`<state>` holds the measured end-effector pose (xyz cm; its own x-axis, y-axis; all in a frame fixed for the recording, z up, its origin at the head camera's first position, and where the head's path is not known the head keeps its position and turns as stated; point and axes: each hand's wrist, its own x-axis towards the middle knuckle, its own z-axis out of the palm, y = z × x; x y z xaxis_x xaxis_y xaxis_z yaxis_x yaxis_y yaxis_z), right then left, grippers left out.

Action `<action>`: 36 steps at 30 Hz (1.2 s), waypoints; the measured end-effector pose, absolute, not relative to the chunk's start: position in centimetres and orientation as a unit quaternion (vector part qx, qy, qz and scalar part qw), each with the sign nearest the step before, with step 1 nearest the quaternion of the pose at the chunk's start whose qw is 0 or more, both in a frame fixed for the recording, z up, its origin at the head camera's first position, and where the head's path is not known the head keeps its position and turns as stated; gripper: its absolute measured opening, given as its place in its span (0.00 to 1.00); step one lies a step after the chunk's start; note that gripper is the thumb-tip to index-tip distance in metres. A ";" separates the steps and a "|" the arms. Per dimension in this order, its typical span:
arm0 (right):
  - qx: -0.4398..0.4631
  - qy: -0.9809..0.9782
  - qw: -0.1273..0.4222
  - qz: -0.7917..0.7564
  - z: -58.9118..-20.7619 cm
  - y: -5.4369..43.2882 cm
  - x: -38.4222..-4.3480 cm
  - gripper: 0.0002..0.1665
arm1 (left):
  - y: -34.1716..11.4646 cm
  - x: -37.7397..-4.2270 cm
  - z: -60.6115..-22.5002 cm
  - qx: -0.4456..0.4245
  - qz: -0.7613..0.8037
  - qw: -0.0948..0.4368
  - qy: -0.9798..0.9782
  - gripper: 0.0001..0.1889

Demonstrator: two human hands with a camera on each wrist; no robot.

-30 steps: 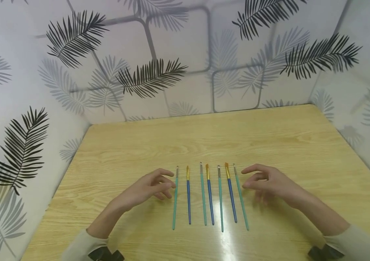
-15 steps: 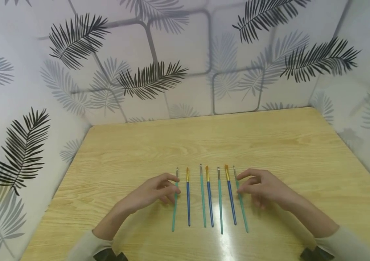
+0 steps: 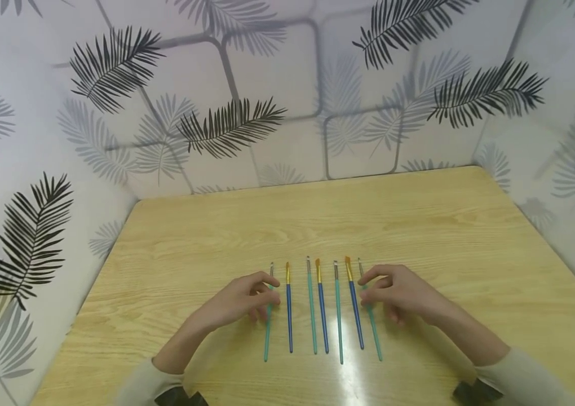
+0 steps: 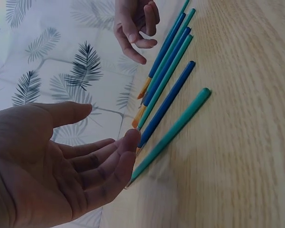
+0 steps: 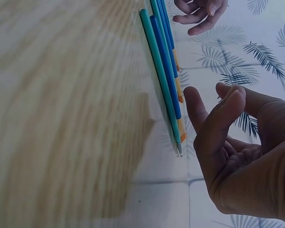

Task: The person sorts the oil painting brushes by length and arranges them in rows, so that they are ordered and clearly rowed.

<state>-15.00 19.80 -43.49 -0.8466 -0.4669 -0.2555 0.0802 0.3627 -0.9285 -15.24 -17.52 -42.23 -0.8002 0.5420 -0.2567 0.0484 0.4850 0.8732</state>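
Several thin paintbrushes lie side by side in a row on the table, teal and blue handles alternating, bristles away from me. My left hand [image 3: 237,299] hovers over the leftmost teal paintbrush [image 3: 267,341], fingers relaxed and part of the handle hidden. Over the rightmost teal paintbrush [image 3: 375,332] is my right hand [image 3: 404,290], its fingers loosely bent and holding nothing. Between them lie blue paintbrushes with orange bristles, such as this blue paintbrush [image 3: 290,324], and more teal ones. In the left wrist view a gap shows between thumb and fingers of the left hand [image 4: 47,175].
The wood-grain table [image 3: 216,225] meets a wall [image 3: 287,152] with a leaf pattern at its back and sides. A bright light reflection [image 3: 350,378] falls on the table near the front. Pale sleeves [image 3: 516,372] cover both forearms.
Both hands have moved inward from beside the row to over the outermost teal paintbrushes. The brushes keep their arrangement; the whole view has shifted slightly.
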 end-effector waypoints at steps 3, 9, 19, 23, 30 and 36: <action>-0.121 0.783 0.252 -0.555 -43.6 19.5 -15.0 0.24 | -17.3 -15.1 -42.2 0.171 0.472 0.259 0.825 0.25; -0.113 0.791 0.251 -0.547 -43.8 19.2 -15.1 0.22 | -17.0 -15.3 -42.1 0.161 0.461 0.256 0.834 0.24; -0.100 0.822 0.234 -0.510 -43.4 18.7 -15.6 0.22 | -16.2 -15.9 -41.9 0.161 0.435 0.235 0.855 0.23; -0.094 0.829 0.228 -0.502 -43.4 18.5 -15.8 0.21 | -15.6 -16.0 -41.8 0.147 0.417 0.227 0.868 0.21; -0.093 0.835 0.221 -0.495 -43.6 18.1 -16.0 0.19 | -14.8 -16.2 -41.7 0.130 0.393 0.220 0.883 0.20; -0.093 0.840 0.210 -0.492 -43.7 17.9 -16.0 0.18 | -14.7 -16.3 -41.6 0.127 0.389 0.211 0.888 0.20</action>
<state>-16.05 17.85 -43.66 -0.8945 -0.3633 -0.2605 0.0493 0.4990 -0.8652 -16.34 -14.67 -41.63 -0.8782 0.3905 -0.2762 0.0616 0.6650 0.7443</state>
